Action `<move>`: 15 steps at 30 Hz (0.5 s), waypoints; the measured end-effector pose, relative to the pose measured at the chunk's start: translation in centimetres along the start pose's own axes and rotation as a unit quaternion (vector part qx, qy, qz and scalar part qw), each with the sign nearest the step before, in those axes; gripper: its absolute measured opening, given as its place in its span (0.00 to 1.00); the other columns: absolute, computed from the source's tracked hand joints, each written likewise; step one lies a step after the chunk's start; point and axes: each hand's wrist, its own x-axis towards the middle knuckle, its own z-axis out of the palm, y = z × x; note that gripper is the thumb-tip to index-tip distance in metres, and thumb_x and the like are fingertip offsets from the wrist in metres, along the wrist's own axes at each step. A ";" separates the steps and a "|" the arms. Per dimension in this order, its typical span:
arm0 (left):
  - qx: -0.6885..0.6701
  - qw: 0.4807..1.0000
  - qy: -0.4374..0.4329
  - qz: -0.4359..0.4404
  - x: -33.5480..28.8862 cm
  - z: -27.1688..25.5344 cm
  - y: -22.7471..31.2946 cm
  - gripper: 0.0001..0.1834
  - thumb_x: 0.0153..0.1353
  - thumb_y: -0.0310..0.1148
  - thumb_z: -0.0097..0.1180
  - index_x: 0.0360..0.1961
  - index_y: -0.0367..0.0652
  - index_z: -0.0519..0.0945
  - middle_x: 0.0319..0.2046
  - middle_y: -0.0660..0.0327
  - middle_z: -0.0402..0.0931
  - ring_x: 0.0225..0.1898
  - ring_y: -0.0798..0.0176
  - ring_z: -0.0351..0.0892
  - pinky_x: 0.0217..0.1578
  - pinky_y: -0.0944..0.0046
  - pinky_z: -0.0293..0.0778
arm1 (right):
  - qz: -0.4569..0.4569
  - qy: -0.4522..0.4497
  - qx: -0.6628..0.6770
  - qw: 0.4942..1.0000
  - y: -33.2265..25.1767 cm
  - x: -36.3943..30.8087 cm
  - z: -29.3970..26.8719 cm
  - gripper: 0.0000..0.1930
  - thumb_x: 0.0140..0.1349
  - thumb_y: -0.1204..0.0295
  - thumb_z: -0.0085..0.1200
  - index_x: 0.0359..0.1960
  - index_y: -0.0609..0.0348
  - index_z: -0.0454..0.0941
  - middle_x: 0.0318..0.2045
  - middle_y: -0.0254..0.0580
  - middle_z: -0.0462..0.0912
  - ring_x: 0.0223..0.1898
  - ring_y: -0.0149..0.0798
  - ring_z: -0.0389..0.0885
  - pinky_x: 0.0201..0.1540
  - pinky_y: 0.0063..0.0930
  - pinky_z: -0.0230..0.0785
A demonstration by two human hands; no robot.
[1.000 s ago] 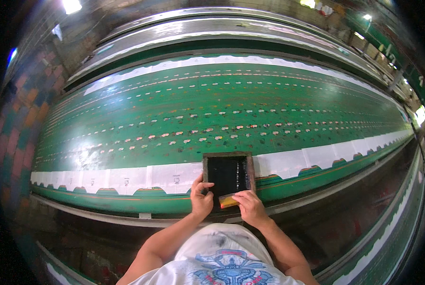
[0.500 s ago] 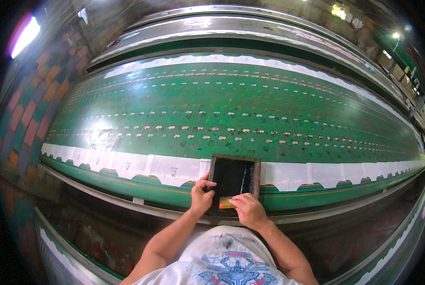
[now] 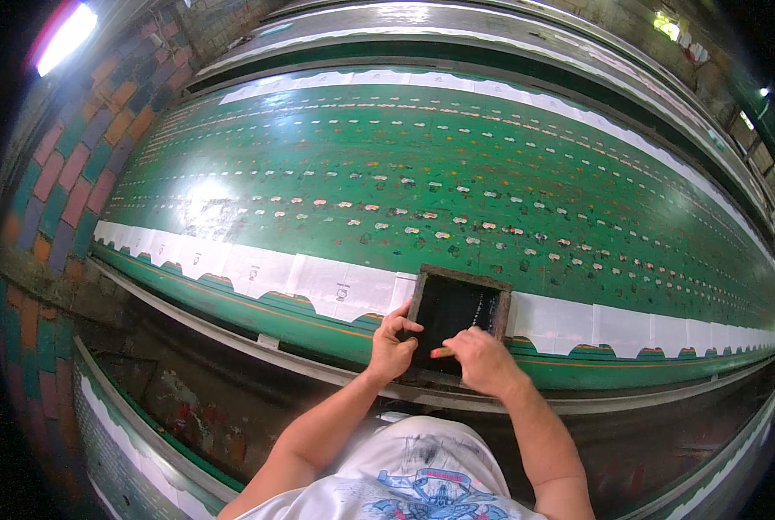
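Observation:
A small screen printing frame (image 3: 463, 276), with a dark mesh and worn wooden rim, lies over the row of white fabric pieces (image 3: 309, 282) along the table's near edge. My left hand (image 3: 393, 348) grips its left side, fingers curled at the rim. Inside the frame, near its front end, my right hand (image 3: 489, 362) holds a squeegee (image 3: 442, 353) with a yellowish, red-tipped end showing. Most of the squeegee is hidden by my fingers. A thin pale streak of glare runs along the mesh on the right.
The long green table (image 3: 318, 186) carries rows of small pale and coloured marks. Another row of white pieces (image 3: 422, 80) lines its far edge. More long tables stand beyond and behind me. A coloured brick wall (image 3: 84, 165) rises at the left.
The view has turned, so the frame sits further right in the picture. My right hand has moved the squeegee a little away from me and tilted it; my left hand stays on the frame.

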 end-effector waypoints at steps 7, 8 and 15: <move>0.020 0.999 0.003 0.027 0.2 0.4 0.7 0.17 0.54 0.13 0.62 0.41 0.43 0.90 0.79 0.45 0.75 0.80 0.43 0.73 0.78 0.51 0.68 | 0.048 0.109 -0.080 0.990 4.4 5.9 -0.2 0.21 0.64 0.84 0.54 0.57 0.60 0.89 0.50 0.47 0.88 0.56 0.56 0.84 0.65 0.50 0.78; 0.020 0.999 0.001 0.033 0.3 0.3 0.6 0.17 0.54 0.13 0.62 0.41 0.43 0.90 0.79 0.45 0.75 0.79 0.43 0.73 0.78 0.51 0.68 | 0.053 0.132 -0.092 0.985 4.7 6.4 0.0 0.22 0.64 0.84 0.54 0.58 0.59 0.89 0.51 0.47 0.88 0.56 0.56 0.84 0.65 0.50 0.78; 0.034 0.997 -0.001 0.070 0.1 0.4 0.2 0.17 0.53 0.13 0.63 0.40 0.45 0.89 0.79 0.44 0.74 0.77 0.39 0.74 0.77 0.47 0.68 | 0.064 0.095 -0.117 0.987 0.6 3.3 1.8 0.25 0.64 0.83 0.56 0.63 0.57 0.88 0.52 0.46 0.88 0.55 0.56 0.84 0.59 0.51 0.78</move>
